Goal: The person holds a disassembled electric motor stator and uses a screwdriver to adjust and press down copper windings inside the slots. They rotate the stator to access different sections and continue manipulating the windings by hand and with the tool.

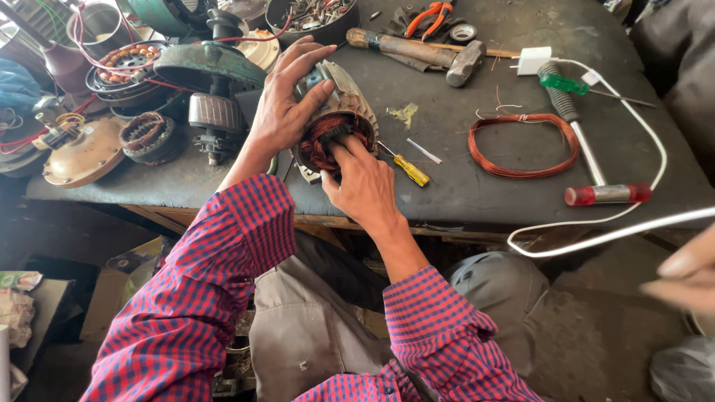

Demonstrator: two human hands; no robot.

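Observation:
A motor stator [337, 119] with reddish copper windings lies tilted at the front of a dark workbench [477, 186]. My left hand [287, 100] wraps over its top and left side, steadying it. The fingers of my right hand [363, 182] are pushed into the windings at the open end. Both arms wear red and blue checked sleeves. A small yellow-handled screwdriver [406, 169] lies on the bench just right of my right hand.
A coil of copper wire [523, 144], a hammer [417, 50], a red-handled tool [596, 175], a green screwdriver [566, 83], orange pliers [428, 16] and a white charger with cable [533, 59] lie on the bench. Motor parts [149, 112] crowd the left. Another person's hand [689, 275] is at right.

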